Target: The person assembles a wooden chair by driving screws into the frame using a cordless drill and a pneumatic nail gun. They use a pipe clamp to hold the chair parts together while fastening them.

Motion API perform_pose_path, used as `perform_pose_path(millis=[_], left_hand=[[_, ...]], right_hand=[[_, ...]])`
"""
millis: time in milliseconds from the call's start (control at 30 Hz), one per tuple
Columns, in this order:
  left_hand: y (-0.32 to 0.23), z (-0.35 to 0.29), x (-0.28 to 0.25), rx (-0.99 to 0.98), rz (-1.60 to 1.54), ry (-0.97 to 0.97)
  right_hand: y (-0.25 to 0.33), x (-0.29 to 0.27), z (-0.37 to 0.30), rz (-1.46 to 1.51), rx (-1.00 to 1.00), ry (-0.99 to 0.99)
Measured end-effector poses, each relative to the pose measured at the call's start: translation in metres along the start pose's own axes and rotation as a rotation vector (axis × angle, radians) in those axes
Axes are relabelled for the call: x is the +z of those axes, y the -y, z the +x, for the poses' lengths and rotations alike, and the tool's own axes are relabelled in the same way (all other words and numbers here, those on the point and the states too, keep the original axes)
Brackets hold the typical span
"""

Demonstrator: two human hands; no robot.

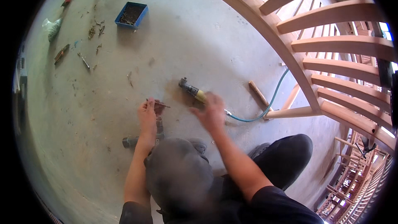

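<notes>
My left hand (148, 114) is closed in a pinch on a thin, reddish-brown rod (163, 104), whose exact kind I cannot make out. To its right, my right hand (212, 111) hovers over or rests beside the yellow end of an angle-headed air tool (193, 90), thumb spread away from the fingers. Whether it touches the tool is unclear. The air tool lies on the floor, its black head pointing up and left, joined to a blue-green hose (253, 120). Beside my left forearm lies a dark power tool (132, 142), partly hidden by the arm and a grey cap.
A blue box (145, 13) of screws stands at the far left. Around it on the grey floor lie loose screws (91, 32), a slim hand tool (84, 61), a brown-handled tool (61, 54) and a plastic bag (54, 29). A slatted wooden frame (286, 54) rises at right, near a wooden stick (259, 93).
</notes>
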State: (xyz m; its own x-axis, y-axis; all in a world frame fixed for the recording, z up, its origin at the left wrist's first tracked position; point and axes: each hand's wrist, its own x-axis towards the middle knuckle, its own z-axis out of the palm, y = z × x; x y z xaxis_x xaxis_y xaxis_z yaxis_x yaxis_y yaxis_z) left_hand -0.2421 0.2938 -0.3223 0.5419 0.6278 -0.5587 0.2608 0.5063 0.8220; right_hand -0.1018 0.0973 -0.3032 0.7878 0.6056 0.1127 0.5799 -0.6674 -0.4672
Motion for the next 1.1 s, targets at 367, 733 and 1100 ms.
perform_pose_path(millis=[367, 733, 1100], left_hand=[[-0.078, 0.033, 0.038, -0.005, -0.237, 0.067], [-0.246, 0.025, 0.112, 0.177, -0.320, 0.381], [-0.302, -0.099, 0.210, 0.117, -0.089, 0.815]], right_hand=[[-0.073, -0.018, 0.044, 0.052, 0.201, 0.728], [0.008, -0.253, 0.121, 0.207, -0.200, 0.437], [0.027, -0.398, 0.036, 0.128, -0.117, 0.299]])
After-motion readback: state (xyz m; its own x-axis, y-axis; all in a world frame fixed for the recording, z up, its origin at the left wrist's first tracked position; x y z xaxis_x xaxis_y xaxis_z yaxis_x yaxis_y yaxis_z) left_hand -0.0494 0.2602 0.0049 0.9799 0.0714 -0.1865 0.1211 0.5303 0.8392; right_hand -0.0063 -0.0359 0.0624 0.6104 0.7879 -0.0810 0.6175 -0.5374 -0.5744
